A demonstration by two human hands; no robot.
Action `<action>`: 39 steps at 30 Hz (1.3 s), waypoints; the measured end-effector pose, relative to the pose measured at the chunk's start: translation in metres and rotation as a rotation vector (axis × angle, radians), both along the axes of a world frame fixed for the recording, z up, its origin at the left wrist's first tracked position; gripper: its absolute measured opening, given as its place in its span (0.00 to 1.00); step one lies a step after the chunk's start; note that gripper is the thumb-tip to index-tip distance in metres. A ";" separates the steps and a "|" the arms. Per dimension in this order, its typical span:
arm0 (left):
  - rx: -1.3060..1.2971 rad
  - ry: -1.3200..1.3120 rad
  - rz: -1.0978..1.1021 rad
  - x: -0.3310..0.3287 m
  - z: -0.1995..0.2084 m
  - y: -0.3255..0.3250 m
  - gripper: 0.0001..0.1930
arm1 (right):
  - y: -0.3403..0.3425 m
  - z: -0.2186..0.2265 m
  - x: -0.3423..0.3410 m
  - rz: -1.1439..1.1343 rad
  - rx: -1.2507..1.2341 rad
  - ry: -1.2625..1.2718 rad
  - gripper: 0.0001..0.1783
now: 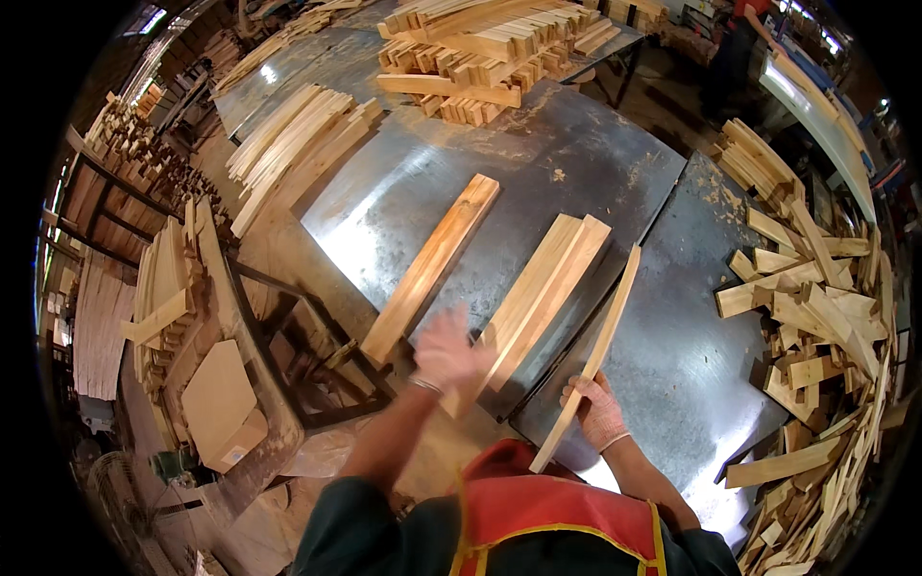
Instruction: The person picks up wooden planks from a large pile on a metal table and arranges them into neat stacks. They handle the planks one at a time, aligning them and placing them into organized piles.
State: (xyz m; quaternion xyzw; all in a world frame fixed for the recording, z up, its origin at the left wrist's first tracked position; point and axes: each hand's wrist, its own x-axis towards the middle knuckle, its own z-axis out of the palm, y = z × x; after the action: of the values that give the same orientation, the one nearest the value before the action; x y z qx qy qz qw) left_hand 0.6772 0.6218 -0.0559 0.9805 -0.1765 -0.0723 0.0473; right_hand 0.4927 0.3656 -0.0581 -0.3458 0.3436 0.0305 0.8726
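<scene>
My right hand (597, 413), in a light work glove, is closed round a thin wooden strip (615, 305) that stands tilted, its far end raised over the metal table (567, 144). My left hand (449, 348), also gloved, is blurred by motion; its fingers look stretched out and nothing shows in them. It hovers by the near ends of two pale boards (547, 293) lying side by side on the table. Left of these lies a single, more orange board (434, 264), apart from them. Whether the left hand touches the pale boards, I cannot tell.
A high stack of wooden pieces (480, 43) stands at the table's far end. Long strips (298, 144) are piled at the far left. Offcuts (816, 307) heap up on the right. A dark metal frame (288, 355) stands at the near left. Another person (744, 48) is at the far right.
</scene>
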 end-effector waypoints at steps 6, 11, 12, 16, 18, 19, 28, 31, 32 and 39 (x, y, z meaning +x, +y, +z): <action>-0.030 0.343 -0.033 -0.047 0.010 -0.046 0.53 | -0.004 -0.014 0.012 0.118 -0.149 0.062 0.33; -0.439 0.846 0.009 -0.007 0.004 0.006 0.52 | 0.013 -0.027 0.044 0.691 -0.592 0.105 0.41; -0.441 0.919 -0.016 0.003 0.011 0.001 0.51 | 0.020 -0.073 0.050 0.799 -0.836 -0.074 0.40; -0.299 0.686 0.074 -0.016 0.033 -0.033 0.52 | 0.048 0.007 0.080 1.287 -0.868 -0.112 0.34; -0.254 0.309 0.051 -0.036 0.023 -0.064 0.53 | 0.040 0.033 0.063 1.194 -0.783 -0.209 0.27; -0.197 0.268 0.011 -0.043 0.041 -0.081 0.51 | 0.039 0.030 0.045 1.059 -0.828 -0.185 0.23; 0.159 0.282 0.161 -0.069 0.071 -0.063 0.53 | -0.158 -0.032 -0.220 0.137 -1.183 0.383 0.27; 0.232 -0.111 -0.111 -0.077 0.072 -0.078 0.35 | -0.231 -0.037 -0.315 -1.192 -0.953 0.279 0.31; -0.012 -0.333 -0.332 -0.063 0.020 -0.057 0.36 | -0.260 -0.024 -0.352 -1.197 -1.019 0.511 0.30; 0.012 0.193 -0.638 -0.183 0.027 -0.246 0.49 | -0.415 -0.001 -0.434 -1.315 -0.554 0.207 0.29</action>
State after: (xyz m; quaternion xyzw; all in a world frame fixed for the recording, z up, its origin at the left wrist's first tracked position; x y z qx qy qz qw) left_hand 0.4940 0.3756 -0.0288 0.8648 -0.4688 -0.1771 0.0332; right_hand 0.0589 -0.0498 -0.0596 -0.2712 0.5566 -0.5570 0.5535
